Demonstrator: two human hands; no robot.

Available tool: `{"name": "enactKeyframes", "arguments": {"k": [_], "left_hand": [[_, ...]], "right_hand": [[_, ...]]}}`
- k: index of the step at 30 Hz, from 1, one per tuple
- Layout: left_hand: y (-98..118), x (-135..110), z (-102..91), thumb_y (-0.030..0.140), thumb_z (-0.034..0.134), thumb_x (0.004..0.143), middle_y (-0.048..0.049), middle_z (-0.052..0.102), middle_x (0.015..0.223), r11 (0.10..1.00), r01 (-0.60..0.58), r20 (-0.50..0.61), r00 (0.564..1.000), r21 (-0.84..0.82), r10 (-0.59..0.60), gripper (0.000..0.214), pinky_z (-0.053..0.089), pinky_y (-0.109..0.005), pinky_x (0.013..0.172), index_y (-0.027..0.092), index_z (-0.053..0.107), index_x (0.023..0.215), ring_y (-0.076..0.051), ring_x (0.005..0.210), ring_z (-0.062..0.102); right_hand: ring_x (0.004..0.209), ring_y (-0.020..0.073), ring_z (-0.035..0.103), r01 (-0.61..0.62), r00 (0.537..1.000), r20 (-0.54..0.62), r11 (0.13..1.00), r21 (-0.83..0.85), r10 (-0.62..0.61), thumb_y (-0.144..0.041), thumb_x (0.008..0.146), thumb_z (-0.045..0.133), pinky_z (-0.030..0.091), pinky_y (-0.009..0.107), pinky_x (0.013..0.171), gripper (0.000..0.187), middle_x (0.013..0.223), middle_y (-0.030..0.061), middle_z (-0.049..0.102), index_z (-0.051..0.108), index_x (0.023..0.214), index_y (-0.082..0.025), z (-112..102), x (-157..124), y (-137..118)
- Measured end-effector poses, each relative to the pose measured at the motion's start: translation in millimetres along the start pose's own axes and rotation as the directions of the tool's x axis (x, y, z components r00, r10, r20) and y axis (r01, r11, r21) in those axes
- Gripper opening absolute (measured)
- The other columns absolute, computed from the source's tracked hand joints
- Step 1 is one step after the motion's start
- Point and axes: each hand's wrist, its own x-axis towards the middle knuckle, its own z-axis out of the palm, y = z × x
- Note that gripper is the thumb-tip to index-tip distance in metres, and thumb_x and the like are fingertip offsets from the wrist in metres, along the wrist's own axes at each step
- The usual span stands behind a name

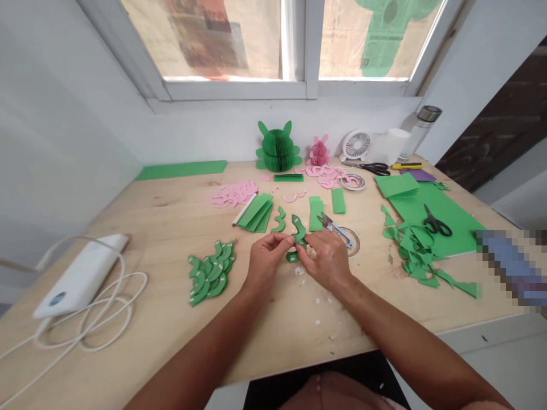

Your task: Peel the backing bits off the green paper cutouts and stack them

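Observation:
Near the middle of the table, my left hand is closed, thumb and fingers pinching a curved green paper cutout. My right hand is closed on the same cutout from the other side; its fingertips partly cover the lower end. Just below the fingers lies another small green piece with a white patch. A wavy green cutout rests beyond my left hand. Left of it is a pile of curved green cutouts bearing small white strips. Blue-handled snips lie on a tape roll beside my right hand.
Folded green paper, a white pen and pink cutouts lie farther back. Green scraps and black scissors are on the right. A white power bank with looped cable sits left. A green honeycomb paper figure stands behind.

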Motion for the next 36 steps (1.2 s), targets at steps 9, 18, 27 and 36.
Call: {"name": "enactKeyframes", "arguments": {"k": [9, 18, 27, 36], "left_hand": [[3.0, 0.7, 0.8, 0.031, 0.073, 0.058, -0.0017, 0.065, 0.066, 1.0, 0.019, 0.013, 1.0, -0.002, -0.019, 0.021, 0.045, -0.026, 0.065, 0.015, 0.067, 0.07, -0.014, 0.063, 0.058], [4.5, -0.3, 2.8, 0.03, 0.075, 0.057, -0.0028, 0.069, 0.067, 0.999, 0.035, -0.001, 0.999, 0.003, -0.035, 0.021, 0.047, -0.026, 0.068, 0.014, 0.07, 0.071, -0.014, 0.064, 0.06], [3.2, 1.9, 1.4, 0.03, 0.075, 0.055, -0.0021, 0.068, 0.064, 1.0, 0.018, -0.013, 1.0, 0.023, -0.017, 0.02, 0.048, -0.027, 0.063, 0.015, 0.069, 0.066, -0.015, 0.061, 0.06], [4.6, -0.1, 3.1, 0.027, 0.073, 0.056, -0.0008, 0.066, 0.062, 1.0, 0.003, -0.011, 1.0, 0.017, -0.002, 0.015, 0.047, -0.026, 0.064, 0.015, 0.068, 0.063, -0.014, 0.06, 0.058]], "right_hand": [[0.07, 0.0187, 0.054, -0.003, 1.0, 0.019, 1.0, -0.029, 0.003, -0.028, 0.082, 0.051, 0.032, 0.031, 0.068, 0.02, 0.067, 0.0051, 0.063, 0.06, 0.066, -0.019, -0.3, 0.0, -0.9], [0.07, 0.019, 0.054, 0.015, 0.999, 0.039, 0.999, -0.047, -0.014, -0.028, 0.082, 0.051, 0.033, 0.031, 0.069, 0.019, 0.068, 0.0054, 0.063, 0.06, 0.068, -0.018, 1.3, -0.6, -0.7], [0.074, 0.0192, 0.056, 0.009, 0.998, 0.064, 0.999, 0.034, -0.011, -0.027, 0.082, 0.051, 0.035, 0.03, 0.068, 0.016, 0.072, 0.0059, 0.064, 0.063, 0.076, -0.018, 2.3, -1.1, 1.1], [0.071, 0.0193, 0.053, 0.042, 0.997, 0.059, 0.997, -0.064, -0.038, -0.027, 0.083, 0.049, 0.032, 0.031, 0.068, 0.02, 0.069, 0.0066, 0.063, 0.061, 0.07, -0.017, -1.0, -0.7, -2.4]]}}
